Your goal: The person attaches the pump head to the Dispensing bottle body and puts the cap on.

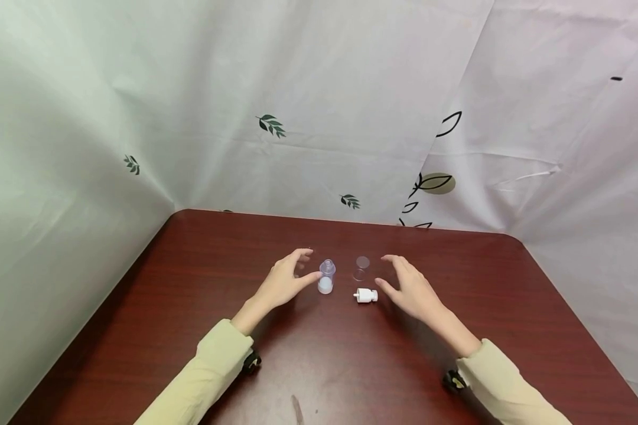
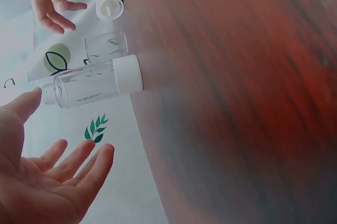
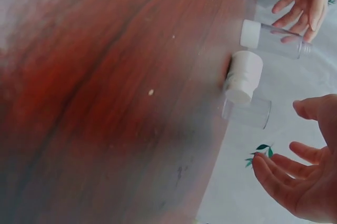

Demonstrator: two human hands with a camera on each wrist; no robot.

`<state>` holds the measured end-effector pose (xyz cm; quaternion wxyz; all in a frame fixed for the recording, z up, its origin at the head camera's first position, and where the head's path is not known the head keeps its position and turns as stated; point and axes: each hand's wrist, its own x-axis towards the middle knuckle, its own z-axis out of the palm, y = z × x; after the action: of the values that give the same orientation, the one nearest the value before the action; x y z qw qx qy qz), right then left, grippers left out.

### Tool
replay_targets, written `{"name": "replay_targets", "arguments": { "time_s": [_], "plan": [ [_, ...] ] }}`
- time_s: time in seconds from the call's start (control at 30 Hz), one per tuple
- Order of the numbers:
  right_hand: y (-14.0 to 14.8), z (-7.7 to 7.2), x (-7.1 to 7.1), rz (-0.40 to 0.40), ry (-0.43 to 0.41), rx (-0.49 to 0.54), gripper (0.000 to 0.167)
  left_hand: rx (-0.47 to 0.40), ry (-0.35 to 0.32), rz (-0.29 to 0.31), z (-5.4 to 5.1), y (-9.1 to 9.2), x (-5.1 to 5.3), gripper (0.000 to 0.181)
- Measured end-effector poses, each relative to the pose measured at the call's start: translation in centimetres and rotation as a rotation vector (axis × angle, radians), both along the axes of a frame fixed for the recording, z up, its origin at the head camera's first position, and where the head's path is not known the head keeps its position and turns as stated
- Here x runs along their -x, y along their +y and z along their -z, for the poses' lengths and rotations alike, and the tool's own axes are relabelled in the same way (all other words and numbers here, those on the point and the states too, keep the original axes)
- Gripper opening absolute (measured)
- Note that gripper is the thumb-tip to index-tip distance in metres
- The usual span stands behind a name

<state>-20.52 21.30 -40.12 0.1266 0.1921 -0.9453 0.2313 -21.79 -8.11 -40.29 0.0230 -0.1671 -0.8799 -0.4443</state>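
From my end, the left hand (image 1: 286, 278) has fingers parted, thumb right by the clear bottle (image 1: 327, 276); contact I can't confirm. The bottle stands upright, seemingly steadied by its white base. To its right lie the white pump head (image 1: 365, 296), sideways, probably too narrow-tipped to stand, the clear cap (image 1: 361, 268), and the right hand (image 1: 412, 290), fingers apart, holding nothing.

Reddish-brown table (image 1: 329, 366) — on it a clear bottle (image 1: 326, 278), white pump (image 1: 366, 296), clear cap (image 2: 107, 47)
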Motion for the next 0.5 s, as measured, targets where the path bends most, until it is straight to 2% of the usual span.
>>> {"name": "replay_targets", "arguments": {
  "time_s": [0.2, 0.5],
  "plan": [
    [-0.2, 0.3, 0.1, -0.031, -0.043, 0.050, 0.055, -0.071, -0.001, 0.012, 0.2, 0.4, 0.2, 0.056],
    [-0.6, 0.4, 0.2, -0.076, -0.078, 0.083, 0.053, -0.080, -0.007, 0.030, 0.2, 1.4, 0.5, 0.052]
  ]
}}
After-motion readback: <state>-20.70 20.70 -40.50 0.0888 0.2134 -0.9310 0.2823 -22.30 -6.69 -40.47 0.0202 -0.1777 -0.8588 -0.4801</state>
